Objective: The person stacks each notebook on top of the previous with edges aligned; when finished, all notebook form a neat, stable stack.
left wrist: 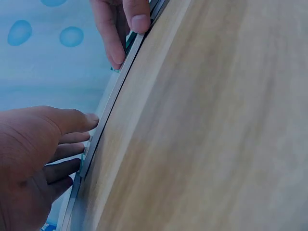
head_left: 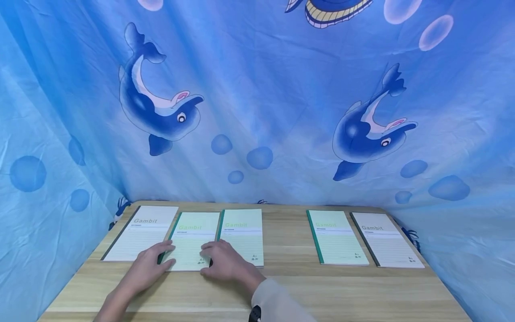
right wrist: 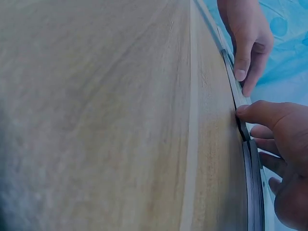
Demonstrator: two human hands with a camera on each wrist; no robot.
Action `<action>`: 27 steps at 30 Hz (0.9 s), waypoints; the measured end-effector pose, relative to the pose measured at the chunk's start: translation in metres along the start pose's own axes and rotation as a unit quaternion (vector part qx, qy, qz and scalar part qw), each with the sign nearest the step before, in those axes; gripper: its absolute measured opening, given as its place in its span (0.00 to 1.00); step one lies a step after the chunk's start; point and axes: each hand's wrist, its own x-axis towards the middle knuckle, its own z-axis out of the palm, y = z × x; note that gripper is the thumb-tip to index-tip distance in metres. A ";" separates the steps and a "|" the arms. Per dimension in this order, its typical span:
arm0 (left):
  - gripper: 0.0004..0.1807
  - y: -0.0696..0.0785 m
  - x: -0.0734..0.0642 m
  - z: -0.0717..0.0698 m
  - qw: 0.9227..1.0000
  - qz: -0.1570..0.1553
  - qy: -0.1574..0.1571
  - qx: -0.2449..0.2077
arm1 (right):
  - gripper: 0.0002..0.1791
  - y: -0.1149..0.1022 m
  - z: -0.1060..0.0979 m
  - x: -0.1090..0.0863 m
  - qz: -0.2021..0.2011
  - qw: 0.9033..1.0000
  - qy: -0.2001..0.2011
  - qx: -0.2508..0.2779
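Observation:
Both hands are at a pale green notebook (head_left: 192, 243) with a green spine, lying flat on the table. My left hand (head_left: 148, 266) touches its left edge near the lower corner, thumb and fingers spread apart. At the opposite edge is my right hand (head_left: 226, 261), fingers bent slightly, its thumb (right wrist: 250, 112) at the near edge. Close on the right lies a second green-spined notebook (head_left: 241, 232), partly covered by the right hand. A white notebook (head_left: 138, 237) with a dark spine is on the left, beside my left hand.
Farther right on the wooden table (head_left: 289, 290) lie another green-spined notebook (head_left: 338, 241) and a dark-spined white notebook (head_left: 388, 243). A blue curtain (head_left: 281, 112) with dolphins hangs behind the table and at its sides.

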 end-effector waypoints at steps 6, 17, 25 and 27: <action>0.21 0.000 -0.003 -0.004 1.000 -0.002 -0.001 0.015 | 0.26 0.001 0.001 -0.004 -0.015 1.000 -0.010 0.018; 0.26 -0.003 -0.008 -0.002 0.999 0.037 -0.013 0.007 | 0.28 0.005 0.008 -0.005 -0.011 0.999 0.023 0.019; 0.27 -0.005 -0.013 -0.005 0.999 0.028 -0.032 0.008 | 0.25 0.002 0.012 -0.008 0.003 1.000 0.016 0.019; 0.27 -0.005 -0.016 -0.005 0.999 0.025 -0.035 0.012 | 0.26 0.001 0.013 -0.010 0.002 1.000 0.011 0.022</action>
